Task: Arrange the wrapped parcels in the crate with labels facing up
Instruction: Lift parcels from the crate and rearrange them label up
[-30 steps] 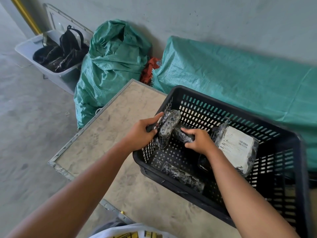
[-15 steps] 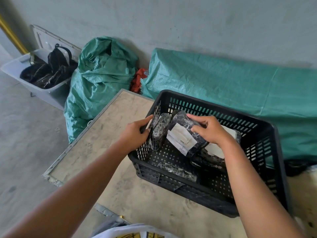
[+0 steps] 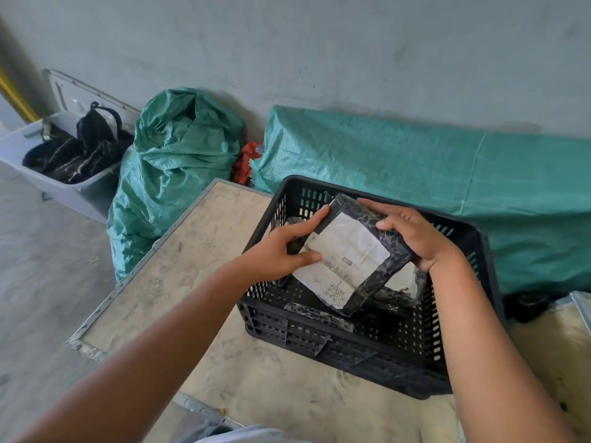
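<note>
A black slatted crate stands on a worn table. Above its middle I hold a flat parcel in black wrap, its white label with a QR code facing up. My left hand grips the parcel's left edge, thumb on the label. My right hand grips its far right edge. Below it, inside the crate, lie a parcel with a white label at the right, a slim black parcel along the near wall, and another black parcel at the far left, mostly hidden.
The table has a metal rim; its left edge drops to the concrete floor. Behind it against the wall are a stuffed green sack, a long green tarp-covered heap and a grey tub of black bags.
My right hand lifted the labelled parcel above the crate. My left hand let go of the upright black parcel at the left wall and took the lifted parcel's left edge. The label now faces up.
</note>
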`<state>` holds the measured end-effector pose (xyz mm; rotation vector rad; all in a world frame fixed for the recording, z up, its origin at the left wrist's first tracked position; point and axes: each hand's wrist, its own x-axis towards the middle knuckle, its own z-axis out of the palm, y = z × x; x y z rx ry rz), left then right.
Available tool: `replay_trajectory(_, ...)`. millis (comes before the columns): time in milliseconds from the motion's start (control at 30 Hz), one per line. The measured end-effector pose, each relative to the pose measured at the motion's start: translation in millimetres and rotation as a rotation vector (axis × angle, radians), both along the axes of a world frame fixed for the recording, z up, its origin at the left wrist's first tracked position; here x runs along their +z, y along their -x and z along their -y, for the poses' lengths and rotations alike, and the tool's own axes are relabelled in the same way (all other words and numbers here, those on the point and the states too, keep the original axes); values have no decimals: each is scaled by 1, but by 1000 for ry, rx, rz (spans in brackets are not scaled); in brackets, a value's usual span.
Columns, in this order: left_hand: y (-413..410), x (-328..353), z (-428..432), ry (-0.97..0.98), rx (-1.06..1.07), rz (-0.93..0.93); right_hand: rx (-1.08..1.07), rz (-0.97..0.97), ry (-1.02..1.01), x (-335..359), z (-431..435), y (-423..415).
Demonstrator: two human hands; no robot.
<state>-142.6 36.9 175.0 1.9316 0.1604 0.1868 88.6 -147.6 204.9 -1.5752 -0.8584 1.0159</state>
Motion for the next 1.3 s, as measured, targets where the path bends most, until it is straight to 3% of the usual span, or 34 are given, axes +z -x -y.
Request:
replay_trajectory(100, -9, -7, 2, -51, -8, -62, -71, -32, 1, -6, 2, -5)
replay_trajectory(267, -26, -35, 8, 77, 137, -132, -288, -33, 67, -29, 7, -1)
replay_trajectory(467, -53, -66, 4, 75, 329, -294, -158, 250, 297, -63, -4, 19)
replay_trajectory(600, -70, -69, -7, 91, 372, -350, -208, 378, 339, -77, -30, 29)
replay_trajectory(700, -71, -70, -20, 1, 224, -478, -193, 378, 370, -88, -53, 36)
replay_trajectory(867, -75, -77, -28, -349, -68, -627, -215, 321, 468, -110, -71, 32)
replay_trajectory(1133, -112, -118, -9, -721, -11, -854, -182, 468, 701, -137, -92, 43)
replay_trajectory(1300, -120, -132, -1, -701, 54, -933, -166, 473, 745, -155, -97, 46)
